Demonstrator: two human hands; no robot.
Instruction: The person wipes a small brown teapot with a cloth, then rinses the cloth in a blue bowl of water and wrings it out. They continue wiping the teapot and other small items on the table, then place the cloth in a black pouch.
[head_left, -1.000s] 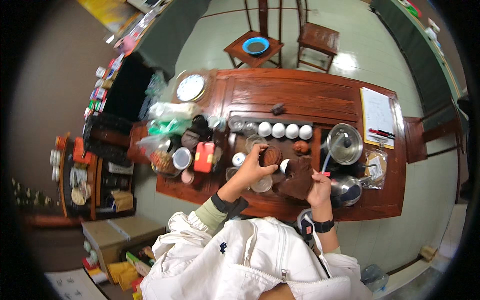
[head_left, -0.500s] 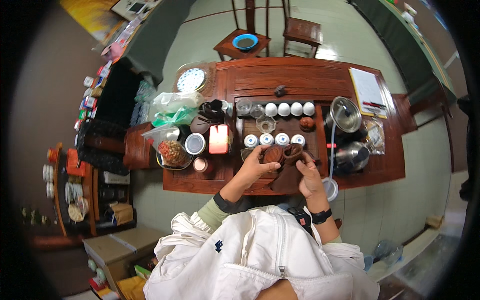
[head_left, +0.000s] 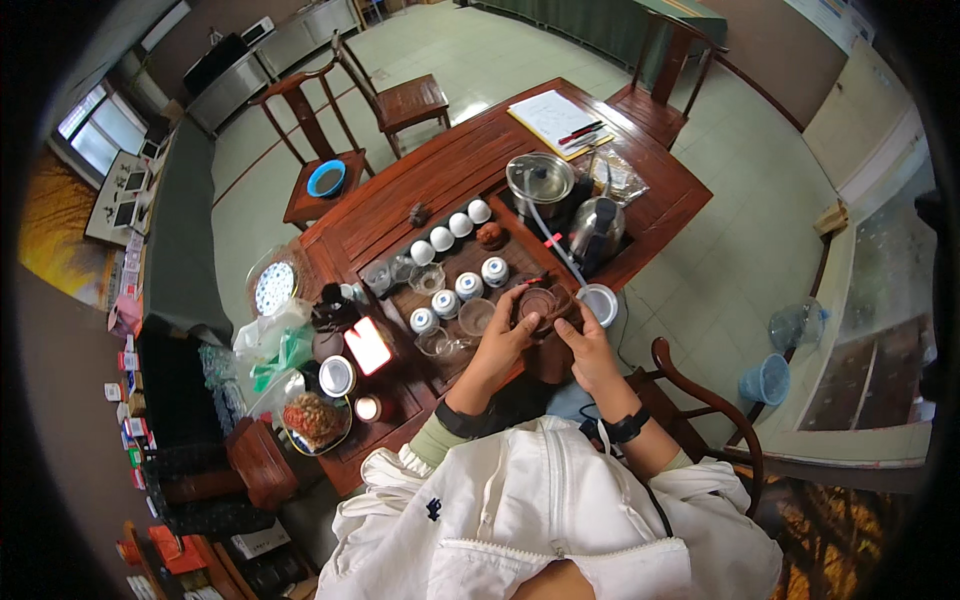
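Note:
My left hand (head_left: 502,345) grips the near-left side of a small round brown clay teapot (head_left: 538,303), thumb on its rim. Against the pot's right side, my right hand (head_left: 592,352) is closed on a dark brown cloth (head_left: 548,362), part of which hangs below the pot. The pot's underside and some fingertips are hidden. Just left of the pot, a clear glass pitcher (head_left: 477,317) stands on the slatted tea tray (head_left: 520,252). Several white-and-blue lidded cups (head_left: 469,286) line the tray beside it.
Behind are a row of white cups (head_left: 441,239) and a reddish-brown ornament (head_left: 490,236). Right of the tray stand a glass pot (head_left: 540,178) with a hose and a steel kettle (head_left: 598,225). At left are jars (head_left: 338,377), a red tin (head_left: 368,346) and bags (head_left: 283,345).
The view has swung to the right, so the table appears tilted. My right hand and the cloth have come closer around the pot, which stays in my left hand.

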